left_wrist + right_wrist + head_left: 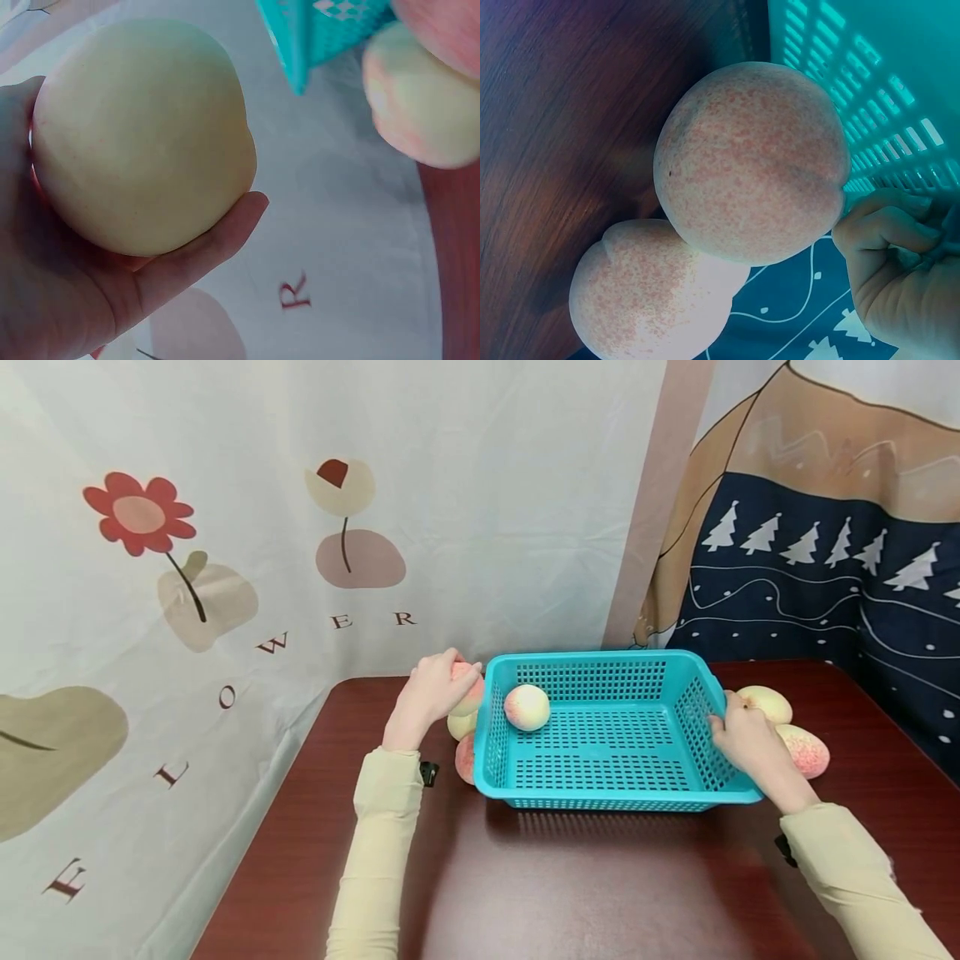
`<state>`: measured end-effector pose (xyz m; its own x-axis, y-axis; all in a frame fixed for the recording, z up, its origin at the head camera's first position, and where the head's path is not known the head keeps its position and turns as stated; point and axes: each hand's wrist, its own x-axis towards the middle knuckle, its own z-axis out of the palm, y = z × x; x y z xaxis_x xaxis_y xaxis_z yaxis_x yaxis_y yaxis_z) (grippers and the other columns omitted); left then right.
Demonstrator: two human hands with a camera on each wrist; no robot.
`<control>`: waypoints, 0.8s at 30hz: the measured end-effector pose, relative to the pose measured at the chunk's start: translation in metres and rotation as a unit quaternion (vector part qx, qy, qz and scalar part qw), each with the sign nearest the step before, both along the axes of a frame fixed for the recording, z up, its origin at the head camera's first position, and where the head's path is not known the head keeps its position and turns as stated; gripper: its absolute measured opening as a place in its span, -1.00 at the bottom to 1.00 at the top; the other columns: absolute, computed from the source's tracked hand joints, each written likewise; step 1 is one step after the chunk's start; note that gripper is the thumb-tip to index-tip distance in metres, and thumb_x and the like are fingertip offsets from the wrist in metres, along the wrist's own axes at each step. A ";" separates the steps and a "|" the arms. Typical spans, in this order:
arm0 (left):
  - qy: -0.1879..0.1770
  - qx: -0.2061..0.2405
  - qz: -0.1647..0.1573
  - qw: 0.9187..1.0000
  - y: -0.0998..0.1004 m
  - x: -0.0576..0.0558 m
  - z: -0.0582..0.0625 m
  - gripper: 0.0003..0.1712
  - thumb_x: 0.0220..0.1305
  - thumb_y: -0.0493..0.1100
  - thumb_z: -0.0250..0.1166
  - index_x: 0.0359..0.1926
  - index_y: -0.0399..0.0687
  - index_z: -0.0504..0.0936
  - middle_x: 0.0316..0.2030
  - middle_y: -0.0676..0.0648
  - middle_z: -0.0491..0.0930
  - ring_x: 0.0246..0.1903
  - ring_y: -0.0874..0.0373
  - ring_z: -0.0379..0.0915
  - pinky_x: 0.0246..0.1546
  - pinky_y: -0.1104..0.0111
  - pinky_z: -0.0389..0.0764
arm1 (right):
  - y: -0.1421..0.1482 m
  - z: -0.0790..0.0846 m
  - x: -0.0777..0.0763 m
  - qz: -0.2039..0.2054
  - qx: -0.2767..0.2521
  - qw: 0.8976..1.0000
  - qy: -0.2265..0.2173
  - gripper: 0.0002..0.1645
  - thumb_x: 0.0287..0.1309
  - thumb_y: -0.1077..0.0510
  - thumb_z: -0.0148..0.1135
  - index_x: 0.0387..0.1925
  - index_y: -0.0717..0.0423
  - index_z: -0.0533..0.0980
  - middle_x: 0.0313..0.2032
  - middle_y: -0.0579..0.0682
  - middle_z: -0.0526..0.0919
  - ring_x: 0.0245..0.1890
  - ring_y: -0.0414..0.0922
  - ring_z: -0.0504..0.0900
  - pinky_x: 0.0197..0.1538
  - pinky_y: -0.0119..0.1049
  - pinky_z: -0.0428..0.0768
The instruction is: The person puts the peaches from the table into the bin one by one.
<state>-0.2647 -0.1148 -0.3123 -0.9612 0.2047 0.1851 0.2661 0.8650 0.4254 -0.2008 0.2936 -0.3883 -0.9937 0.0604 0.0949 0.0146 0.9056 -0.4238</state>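
Note:
My left hand holds a peach just outside the left rim of a turquoise plastic basket. In the left wrist view the thumb runs along the underside of this pale yellow peach. Inside the basket, near its left wall, lies another peach. My right hand grips the basket's right rim, its fingers curled over the edge in the right wrist view. Close beside that hand are a speckled peach and a yellowish peach.
Left of the basket, below my left hand, a yellow peach and a reddish peach rest on the dark red-brown table. A printed curtain hangs behind the table's far edge.

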 end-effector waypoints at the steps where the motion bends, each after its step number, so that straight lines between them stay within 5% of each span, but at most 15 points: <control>1: -0.002 0.003 -0.002 1.000 0.004 -0.001 0.002 -0.48 0.23 0.25 -0.04 -0.09 -0.05 0.48 -0.15 -0.10 0.57 -0.11 -0.04 0.49 -0.11 0.12 0.51 | 0.000 0.000 0.000 -0.001 0.000 1.000 0.000 -0.30 0.28 0.19 -0.13 0.23 0.63 -0.06 -0.19 0.63 0.42 -0.49 0.23 0.61 -0.60 -0.14 0.54; 8: -0.005 0.010 -0.028 1.000 0.030 -0.007 0.010 -0.47 0.23 0.27 -0.05 -0.05 -0.02 0.48 -0.07 -0.09 0.55 -0.06 -0.02 0.48 -0.10 0.13 0.50 | 0.000 -0.001 -0.001 -0.001 0.002 1.000 -0.004 -0.29 0.28 0.18 -0.13 0.24 0.63 -0.07 -0.14 0.65 0.40 -0.41 0.31 0.60 -0.49 0.02 0.57; 15: -0.021 -0.013 -0.068 0.997 0.065 -0.012 0.014 -0.45 0.23 0.26 -0.05 0.02 -0.01 0.45 -0.03 -0.08 0.52 -0.08 0.01 0.47 -0.14 0.16 0.50 | 0.001 -0.001 -0.001 -0.002 0.003 1.000 -0.016 -0.28 0.28 0.18 -0.15 0.25 0.63 -0.11 -0.24 0.59 0.45 -0.59 0.06 0.59 -0.63 -0.23 0.52; 24: -0.032 -0.065 -0.120 0.990 0.109 -0.024 0.000 -0.46 0.26 0.27 -0.09 0.01 0.00 0.43 -0.06 -0.04 0.52 -0.07 0.04 0.45 -0.08 0.21 0.47 | 0.001 -0.002 -0.001 -0.002 0.007 1.000 -0.010 -0.28 0.28 0.18 -0.13 0.24 0.64 -0.09 -0.17 0.63 0.41 -0.40 0.31 0.60 -0.48 0.00 0.58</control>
